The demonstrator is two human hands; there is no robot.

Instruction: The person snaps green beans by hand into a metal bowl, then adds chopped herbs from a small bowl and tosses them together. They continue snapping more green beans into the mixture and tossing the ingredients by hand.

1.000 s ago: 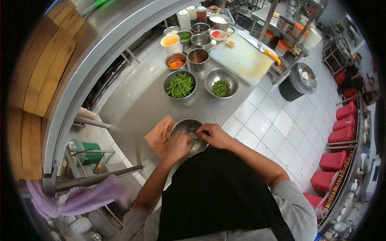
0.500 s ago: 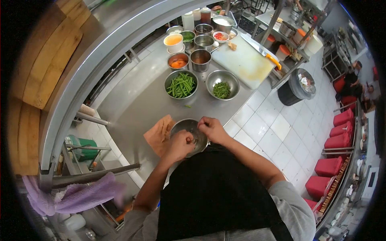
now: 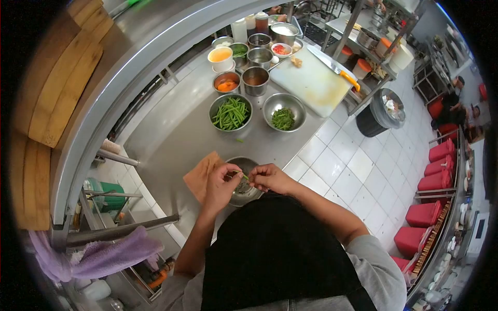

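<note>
Both hands meet above a metal bowl [image 3: 239, 199] near my apron. A short green bean piece [image 3: 245, 176] spans the gap between them. My left hand [image 3: 223, 184] pinches its left end with thumb and forefinger, and my right hand [image 3: 268, 178] pinches its right end. Small bits lie in the bowl below. An orange cloth [image 3: 199, 177] is spread beside the bowl, partly behind my left hand. Farther off stand a bowl of green beans [image 3: 231, 114] and a bowl with small green pieces [image 3: 283, 118]. One loose bean bit [image 3: 239, 140] lies on the steel table.
Metal containers and a carrot bowl [image 3: 226, 84] stand beyond the beans. A white cutting board [image 3: 311, 85] holds a knife with an orange handle [image 3: 350, 81]. A trash bin [image 3: 381, 114] is on the floor at right; a purple cloth [image 3: 111, 254] hangs at lower left.
My left hand has risen out of the bowl, and my right hand has moved slightly down. The hands are now close together with a green bean piece visible between them.
</note>
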